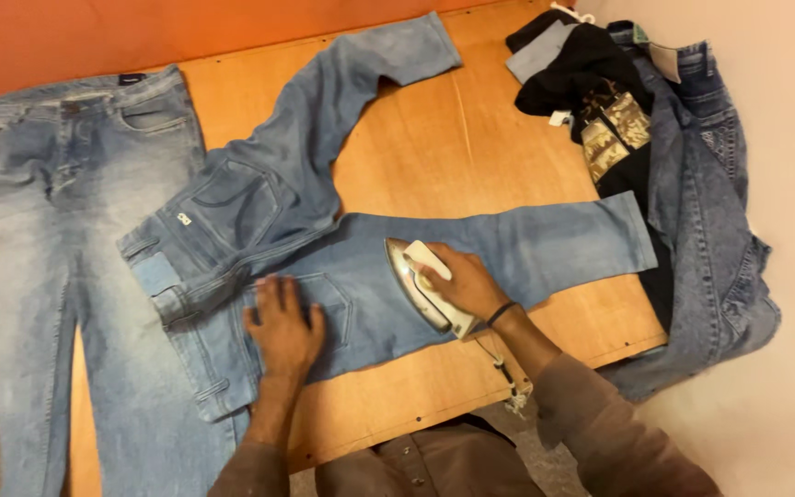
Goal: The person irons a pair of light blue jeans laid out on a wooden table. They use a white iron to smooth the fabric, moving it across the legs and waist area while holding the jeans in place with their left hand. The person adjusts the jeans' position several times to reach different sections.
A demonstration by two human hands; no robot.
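Wooden counter (471,138) is carrying blue jeans (342,267) spread flat. My left hand (282,327), fingers released and splayed, is pressing the seat area to keep the denim taut. My right hand (466,281), fingers clenched around the iron (420,285), is working the thigh. More clothes (655,138) are lying at the right.

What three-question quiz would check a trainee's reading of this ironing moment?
1. True or false: the right hand grips the iron.
2. Where does the left hand rest? A) flat on the blue jeans B) on the pile of dark clothes C) on the bare wooden board
3. Fill in: a second, paler pair of jeans lies at the ____ edge of the picture.

Key: 1 true; 2 A; 3 left.
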